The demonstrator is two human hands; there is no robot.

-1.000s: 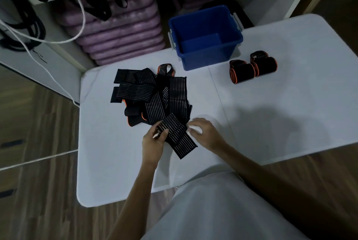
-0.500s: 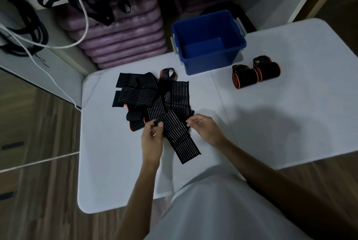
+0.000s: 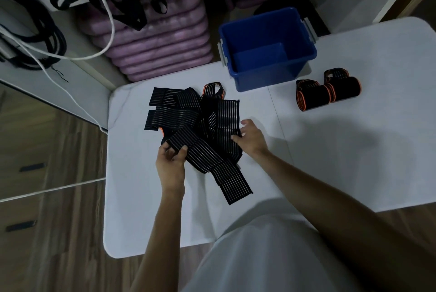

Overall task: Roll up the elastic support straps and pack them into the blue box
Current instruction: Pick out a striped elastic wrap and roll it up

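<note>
Head view, frame centre: left hand [image 3: 170,164] pinches end of a limp black white-striped elastic strap [image 3: 207,162] w/ thumb & fingers, right hand [image 3: 251,137] fingers loosely spread at strap pile [image 3: 195,114]; soft, light, prob. best gripped at that end; blue plastic box [image 3: 267,48] upper right.

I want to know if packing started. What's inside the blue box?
The blue box shows only its bare blue floor and inner walls; no straps lie in it. The two rolled straps sit outside, on the table. The near wall hides a strip of floor.
</note>
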